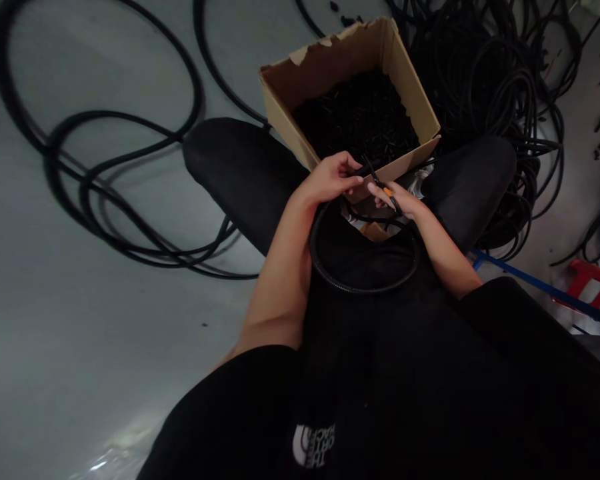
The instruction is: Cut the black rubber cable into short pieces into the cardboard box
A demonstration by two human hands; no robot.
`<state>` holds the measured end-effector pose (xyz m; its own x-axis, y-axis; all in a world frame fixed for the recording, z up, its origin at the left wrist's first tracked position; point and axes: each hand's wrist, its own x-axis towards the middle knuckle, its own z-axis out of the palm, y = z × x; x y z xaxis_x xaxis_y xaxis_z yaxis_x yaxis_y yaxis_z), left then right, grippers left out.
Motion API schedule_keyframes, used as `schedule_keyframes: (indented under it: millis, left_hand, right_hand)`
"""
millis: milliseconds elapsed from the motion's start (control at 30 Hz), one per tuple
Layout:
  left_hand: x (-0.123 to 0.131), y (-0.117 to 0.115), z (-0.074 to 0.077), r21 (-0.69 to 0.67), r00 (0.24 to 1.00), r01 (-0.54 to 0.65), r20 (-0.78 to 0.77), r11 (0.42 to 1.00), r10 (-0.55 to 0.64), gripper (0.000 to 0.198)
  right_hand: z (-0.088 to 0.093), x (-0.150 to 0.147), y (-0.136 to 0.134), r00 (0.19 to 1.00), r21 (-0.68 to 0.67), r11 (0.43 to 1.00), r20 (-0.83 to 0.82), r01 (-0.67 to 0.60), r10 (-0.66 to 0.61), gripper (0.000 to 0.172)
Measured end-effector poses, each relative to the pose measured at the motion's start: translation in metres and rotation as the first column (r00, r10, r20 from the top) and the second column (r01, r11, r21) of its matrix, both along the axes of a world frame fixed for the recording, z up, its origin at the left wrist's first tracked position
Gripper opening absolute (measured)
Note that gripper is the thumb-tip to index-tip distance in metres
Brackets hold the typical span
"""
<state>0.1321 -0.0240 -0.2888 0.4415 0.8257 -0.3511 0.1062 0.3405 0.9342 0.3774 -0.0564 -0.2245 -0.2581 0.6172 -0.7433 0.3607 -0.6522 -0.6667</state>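
My left hand (330,179) is closed round the end of a black corrugated tube (360,288) that loops down across my lap. My right hand (397,199) is closed on a small cutting tool with an orange handle (386,189), its blades at the tube end just in front of the box. Both hands meet at the near edge of a torn cardboard box (410,83) that sits between my knees and holds several short black tube pieces (360,117).
Long black cables loop over the grey floor (80,300) at left. A dense tangle of black tubing (495,73) lies behind and right of the box. A blue bar (530,280) and a red object (593,280) are at the right edge.
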Motion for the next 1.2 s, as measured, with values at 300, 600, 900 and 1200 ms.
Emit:
schedule_keyframes:
  millis: [300, 600, 900, 1200]
  left_hand:
    - [0.005, 0.0, 0.015, 0.045, 0.999, 0.03, -0.031, 0.999, -0.029, 0.057]
    - [0.002, 0.002, 0.014, 0.029, 0.999, -0.047, -0.016, 0.998, 0.048, 0.057]
    - [0.003, 0.001, 0.02, 0.049, 0.996, -0.032, -0.085, 0.998, 0.037, 0.05]
    - [0.003, 0.002, 0.012, 0.093, 0.982, -0.081, -0.165, 0.992, 0.095, 0.039]
  right_hand:
    - [-0.006, 0.004, -0.002, 0.999, 0.049, 0.998, -0.027, -0.046, 0.047, 0.046]
    - [-0.017, 0.01, 0.0, 0.997, 0.104, 0.993, 0.065, -0.055, 0.048, 0.067]
    - [-0.025, 0.01, 0.001, 0.982, 0.173, 0.973, 0.137, -0.15, 0.128, 0.051]
    - [-0.014, 0.013, 0.004, 0.946, 0.174, 0.964, 0.293, -0.199, 0.142, 0.061]
